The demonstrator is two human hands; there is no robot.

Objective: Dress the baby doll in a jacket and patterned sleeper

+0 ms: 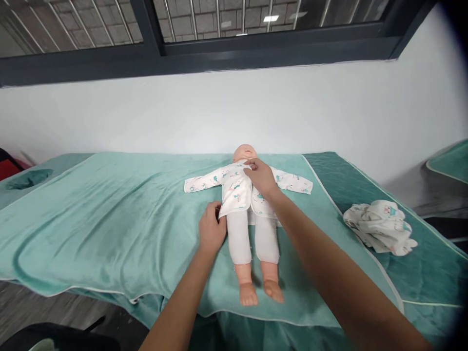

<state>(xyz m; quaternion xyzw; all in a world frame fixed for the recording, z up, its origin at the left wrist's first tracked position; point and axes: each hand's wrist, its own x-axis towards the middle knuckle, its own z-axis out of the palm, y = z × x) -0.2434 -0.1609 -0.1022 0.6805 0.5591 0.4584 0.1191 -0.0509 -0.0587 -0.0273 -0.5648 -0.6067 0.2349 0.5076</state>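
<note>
A baby doll [245,152] lies on its back on a teal towel [109,214], its head toward the wall. It wears a white printed shirt [234,187] with sleeves spread wide, and white trousers [239,239]. My left hand [211,229] grips the shirt's lower left hem beside the doll's hip, fingers closed. My right hand [260,178] rests on the doll's chest and pinches the shirt front near the collar.
A crumpled white printed garment [380,226] lies on the bed at the right. A darker green cover [329,170] shows beyond the towel's right edge. The white wall and a dark window frame stand behind. Another teal-covered bed [451,163] is at the far right.
</note>
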